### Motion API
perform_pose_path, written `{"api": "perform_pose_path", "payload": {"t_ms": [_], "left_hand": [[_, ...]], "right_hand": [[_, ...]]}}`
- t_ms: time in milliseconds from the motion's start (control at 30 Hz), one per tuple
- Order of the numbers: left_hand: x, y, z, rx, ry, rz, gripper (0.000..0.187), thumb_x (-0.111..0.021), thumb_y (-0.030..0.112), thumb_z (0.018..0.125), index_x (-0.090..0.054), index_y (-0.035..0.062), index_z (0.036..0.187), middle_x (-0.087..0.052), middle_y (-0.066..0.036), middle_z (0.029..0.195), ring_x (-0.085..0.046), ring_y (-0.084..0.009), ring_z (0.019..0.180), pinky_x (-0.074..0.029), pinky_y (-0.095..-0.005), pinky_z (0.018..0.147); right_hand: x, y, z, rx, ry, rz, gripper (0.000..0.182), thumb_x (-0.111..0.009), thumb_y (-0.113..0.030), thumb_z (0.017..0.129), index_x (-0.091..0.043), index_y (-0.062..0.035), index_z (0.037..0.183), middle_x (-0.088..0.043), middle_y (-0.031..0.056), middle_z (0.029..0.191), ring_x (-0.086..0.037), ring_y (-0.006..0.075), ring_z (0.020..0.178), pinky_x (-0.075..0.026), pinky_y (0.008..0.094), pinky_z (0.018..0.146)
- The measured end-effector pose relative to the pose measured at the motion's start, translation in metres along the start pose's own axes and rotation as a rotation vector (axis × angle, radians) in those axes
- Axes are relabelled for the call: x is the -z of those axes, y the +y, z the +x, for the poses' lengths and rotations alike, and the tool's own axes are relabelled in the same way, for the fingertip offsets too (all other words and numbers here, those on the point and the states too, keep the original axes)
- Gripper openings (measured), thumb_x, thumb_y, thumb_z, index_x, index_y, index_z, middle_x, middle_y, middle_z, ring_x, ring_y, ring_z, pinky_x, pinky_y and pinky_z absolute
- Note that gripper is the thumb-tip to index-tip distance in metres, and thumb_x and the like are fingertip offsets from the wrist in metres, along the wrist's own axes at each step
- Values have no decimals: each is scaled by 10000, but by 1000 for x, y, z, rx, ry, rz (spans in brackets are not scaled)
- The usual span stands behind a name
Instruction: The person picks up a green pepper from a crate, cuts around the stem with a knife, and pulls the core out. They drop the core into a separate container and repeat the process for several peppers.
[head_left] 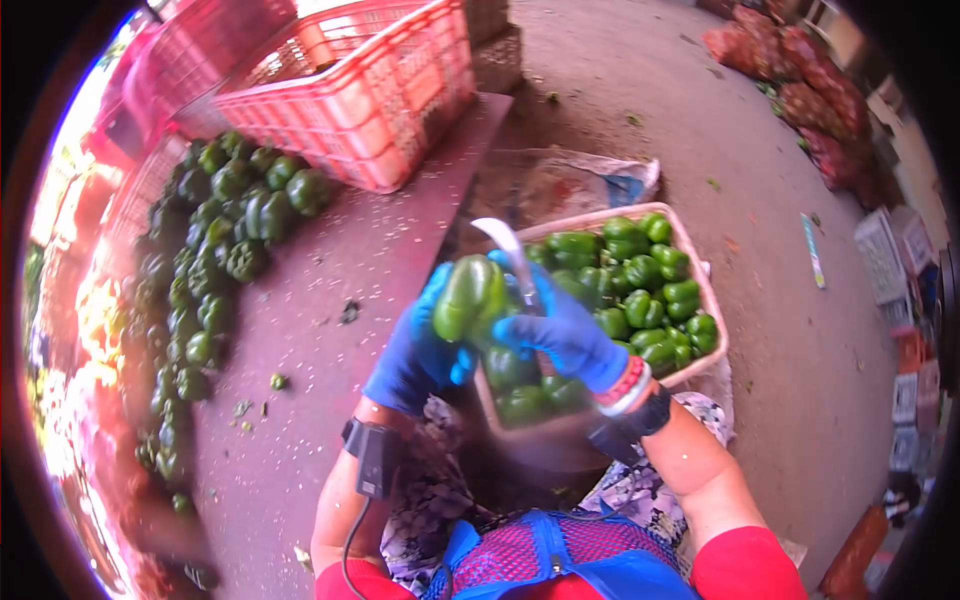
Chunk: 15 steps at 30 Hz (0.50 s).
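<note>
A green bell pepper [470, 298] is held upright in my left hand [418, 345], which wears a blue glove. My right hand [565, 330], gloved in blue too, has its fingers wrapped round a knife [508, 250] with a pale curved blade, just right of the pepper. The blade's tip points up and to the left, above the pepper. Below and behind my hands stands a pale crate [712, 300] filled with green peppers [645, 308].
A purplish table [290, 330] bears a long heap of green peppers [215, 250] and a red plastic crate [370, 110]. A sack [560, 185] lies beyond the pale crate. Red net bags [800, 85] and more crates [885, 260] line the right side.
</note>
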<state>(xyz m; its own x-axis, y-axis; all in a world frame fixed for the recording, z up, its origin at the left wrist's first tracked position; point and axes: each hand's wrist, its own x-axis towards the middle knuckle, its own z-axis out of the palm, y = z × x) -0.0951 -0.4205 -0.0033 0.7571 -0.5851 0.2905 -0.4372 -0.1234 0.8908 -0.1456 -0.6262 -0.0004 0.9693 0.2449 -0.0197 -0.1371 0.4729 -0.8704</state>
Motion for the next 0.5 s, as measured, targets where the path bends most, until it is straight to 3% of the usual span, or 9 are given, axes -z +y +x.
{"api": "perform_pose_path", "payload": {"t_ms": [33, 100, 133, 167, 233, 333, 400, 500], "left_hand": [[-28, 6, 5, 106, 8, -275, 669, -717, 92, 805, -457, 30, 1418, -619, -103, 1218, -619, -226, 1086, -491, -328, 979], [-53, -11, 13, 83, -26, -145, 761, -804, 16, 746, -453, 42, 1421, -614, -90, 1223, -596, -184, 1074, -501, -321, 956], [-58, -17, 17, -28, -33, 22, 762, -819, 12, 743, -459, 46, 1414, -613, -93, 1222, -597, -169, 1065, -508, -313, 937], [-58, -22, 15, 242, -150, -113, 913, -874, 59, 728, -383, 41, 1498, -496, -95, 1440, -485, -201, 1323, -400, -340, 1115], [-59, -35, 31, -24, -73, 91, 832, -836, 82, 774, -397, 48, 1480, -542, -102, 1347, -529, -206, 1224, -474, -363, 1004], [-61, -13, 44, 463, -46, -725, 877, -841, 147, 768, -370, 59, 1503, -528, -96, 1351, -491, -211, 1262, -469, -381, 1020], [-62, -17, 42, 286, -210, -501, 889, -841, 158, 759, -367, 64, 1506, -520, -92, 1358, -488, -187, 1262, -452, -361, 1040], [-52, -8, 44, 376, -239, -580, 855, -823, 110, 736, -405, 76, 1481, -511, -76, 1377, -499, -168, 1245, -439, -334, 1052]], "right_hand": [[9, -4, -5, -32, 49, -17, 795, -846, -184, 821, -411, -47, 1473, -571, 76, 1303, -554, 142, 1158, -507, 318, 960], [23, -8, -12, -77, 115, -68, 757, -838, -173, 825, -419, -25, 1439, -572, 84, 1296, -551, 155, 1182, -483, 323, 1010], [30, -9, -15, -88, 138, -104, 743, -834, -169, 826, -423, -18, 1426, -572, 88, 1293, -551, 160, 1189, -476, 324, 1026], [36, -11, -17, -76, 142, -168, 739, -833, -170, 826, -426, -16, 1423, -574, 90, 1291, -554, 158, 1186, -479, 323, 1022], [45, -11, -20, -83, 155, -220, 730, -834, -176, 820, -437, -16, 1411, -582, 84, 1272, -565, 149, 1162, -488, 315, 1009], [54, -12, -20, -105, 156, -165, 727, -836, -181, 811, -447, -15, 1401, -589, 77, 1252, -576, 140, 1133, -497, 307, 992], [54, -22, -23, -175, 163, -145, 722, -834, -171, 809, -447, -26, 1402, -593, 73, 1243, -579, 141, 1120, -507, 298, 962], [49, -25, -23, -168, 134, -160, 724, -838, -174, 809, -448, -38, 1403, -601, 69, 1228, -587, 133, 1087, -515, 289, 930]]}}
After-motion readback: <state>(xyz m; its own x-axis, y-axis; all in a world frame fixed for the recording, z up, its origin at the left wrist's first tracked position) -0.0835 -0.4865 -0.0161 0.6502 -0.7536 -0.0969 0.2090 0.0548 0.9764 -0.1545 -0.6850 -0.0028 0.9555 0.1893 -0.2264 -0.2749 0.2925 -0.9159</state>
